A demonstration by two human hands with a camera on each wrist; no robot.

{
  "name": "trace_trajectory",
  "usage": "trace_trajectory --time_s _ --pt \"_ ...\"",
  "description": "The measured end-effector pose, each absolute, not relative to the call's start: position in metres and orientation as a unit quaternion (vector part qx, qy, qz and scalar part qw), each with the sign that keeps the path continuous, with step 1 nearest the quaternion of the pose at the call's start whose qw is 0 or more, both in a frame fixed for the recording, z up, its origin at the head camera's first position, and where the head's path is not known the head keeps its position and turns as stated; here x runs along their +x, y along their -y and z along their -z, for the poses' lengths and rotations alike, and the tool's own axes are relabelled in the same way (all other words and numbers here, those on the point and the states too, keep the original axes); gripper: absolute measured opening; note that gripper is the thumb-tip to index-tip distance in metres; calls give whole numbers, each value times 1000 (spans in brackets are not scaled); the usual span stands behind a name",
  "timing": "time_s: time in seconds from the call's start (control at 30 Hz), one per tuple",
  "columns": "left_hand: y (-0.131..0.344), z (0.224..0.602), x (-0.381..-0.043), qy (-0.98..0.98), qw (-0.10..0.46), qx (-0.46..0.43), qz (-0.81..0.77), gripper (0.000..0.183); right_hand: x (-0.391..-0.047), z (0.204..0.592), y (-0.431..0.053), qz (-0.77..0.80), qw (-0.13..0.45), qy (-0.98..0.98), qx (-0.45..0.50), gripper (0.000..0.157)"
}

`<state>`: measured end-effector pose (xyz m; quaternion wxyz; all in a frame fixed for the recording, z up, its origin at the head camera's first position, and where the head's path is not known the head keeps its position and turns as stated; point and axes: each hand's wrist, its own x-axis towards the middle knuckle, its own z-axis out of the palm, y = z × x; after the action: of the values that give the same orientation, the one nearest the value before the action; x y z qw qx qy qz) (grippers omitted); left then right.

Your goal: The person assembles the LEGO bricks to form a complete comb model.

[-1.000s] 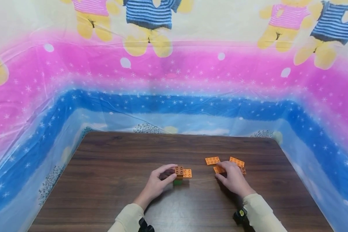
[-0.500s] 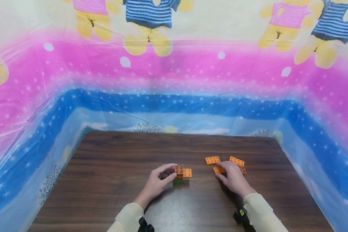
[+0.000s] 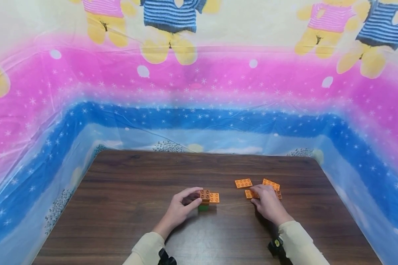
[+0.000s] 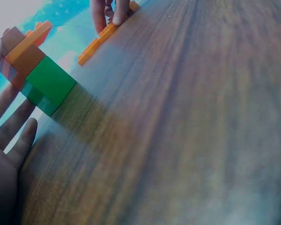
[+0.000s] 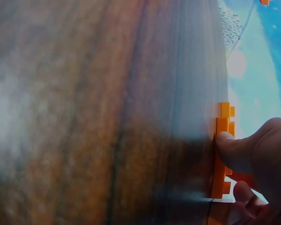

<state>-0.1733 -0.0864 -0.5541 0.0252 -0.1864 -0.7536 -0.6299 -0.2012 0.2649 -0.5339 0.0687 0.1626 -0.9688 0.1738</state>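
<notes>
L grip holds brick stack, R grip pinches org plate.

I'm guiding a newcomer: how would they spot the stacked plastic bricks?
On the brown wood-grain table, find the person's left hand. It holds the brown, orange and green plastic brick stack, set apart from nearby flat orange plastic bricks by its green base.

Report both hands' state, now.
Left hand: closed on the brick stack, green brick at its base.
Right hand: pinching a flat orange brick.
</notes>
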Motion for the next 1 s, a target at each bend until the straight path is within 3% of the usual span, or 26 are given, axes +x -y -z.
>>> trace_trajectory --time_s 1.0 --pt "87 557 -175 745 30 -200 636 36 -199 538 -259 -181 102 959 193 34"
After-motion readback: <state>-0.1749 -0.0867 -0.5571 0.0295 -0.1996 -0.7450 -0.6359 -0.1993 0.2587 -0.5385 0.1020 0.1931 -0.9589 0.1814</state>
